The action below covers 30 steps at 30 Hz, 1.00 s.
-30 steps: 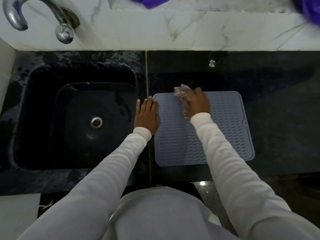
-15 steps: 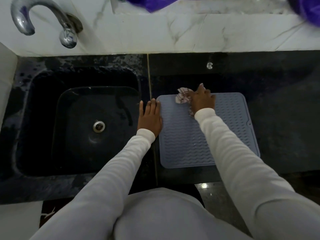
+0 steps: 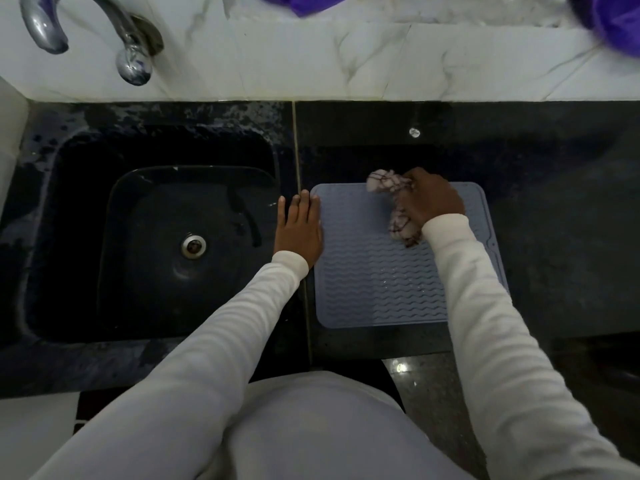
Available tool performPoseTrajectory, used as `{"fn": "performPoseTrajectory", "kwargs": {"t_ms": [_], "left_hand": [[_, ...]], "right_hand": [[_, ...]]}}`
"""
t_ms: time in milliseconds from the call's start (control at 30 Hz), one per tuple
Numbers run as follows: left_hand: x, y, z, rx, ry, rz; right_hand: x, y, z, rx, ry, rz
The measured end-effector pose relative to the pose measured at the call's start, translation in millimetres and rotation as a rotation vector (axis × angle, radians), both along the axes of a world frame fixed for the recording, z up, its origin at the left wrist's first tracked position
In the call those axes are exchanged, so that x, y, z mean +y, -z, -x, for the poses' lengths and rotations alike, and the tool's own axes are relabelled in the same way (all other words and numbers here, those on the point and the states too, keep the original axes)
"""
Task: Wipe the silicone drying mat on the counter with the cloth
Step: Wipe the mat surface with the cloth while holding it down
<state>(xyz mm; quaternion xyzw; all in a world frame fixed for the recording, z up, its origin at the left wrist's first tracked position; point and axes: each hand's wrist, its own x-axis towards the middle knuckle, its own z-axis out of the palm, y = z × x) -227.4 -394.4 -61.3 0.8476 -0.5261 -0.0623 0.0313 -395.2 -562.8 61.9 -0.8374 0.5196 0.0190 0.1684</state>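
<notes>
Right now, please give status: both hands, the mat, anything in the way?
Right hand shut on cloth, at mat's far edge. Left hand flat, open, on left edge of mat. Mat flat on counter. Nothing in the way.

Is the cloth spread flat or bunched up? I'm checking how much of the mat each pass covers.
Bunched up: the cloth is crumpled in the right hand, one wad sticking out past the fingers at the mat's far edge.

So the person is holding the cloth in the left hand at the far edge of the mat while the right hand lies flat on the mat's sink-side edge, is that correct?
Not quite: the hands are swapped. In the head view, the right hand holds the cloth at the far edge of the mat, and the left hand lies flat on its sink-side edge.
</notes>
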Motion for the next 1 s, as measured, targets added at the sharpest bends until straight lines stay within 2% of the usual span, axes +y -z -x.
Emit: {"fn": "performPoseTrajectory", "kwargs": {"t_ms": [100,200,267,400,567,1000], "left_hand": [[-1.2,0.0,-0.2,0.01,-0.009,-0.007],[0.5,1.6,0.9,-0.01,-0.003,-0.041],[-0.1,3.5,0.9,-0.025,-0.002,-0.07],[0.1,2.2,1.4,-0.037,-0.013,-0.088],[0.3,-2.0,0.2,-0.047,-0.011,-0.081],[0.3,-1.8,6.6,-0.012,-0.049,-0.04]], "right_hand": [[43.4,3.9,-27.2,-0.017,-0.087,-0.111],[101.2,49.9,-49.0,0.061,-0.197,0.021],[125.5,78.7,-52.2,0.137,-0.192,0.116],[124.3,87.7,-45.6,0.178,-0.193,0.167],[102.5,74.4,-26.5,0.277,-0.263,0.106],[6.0,73.5,108.9,0.229,0.175,0.186]]}}
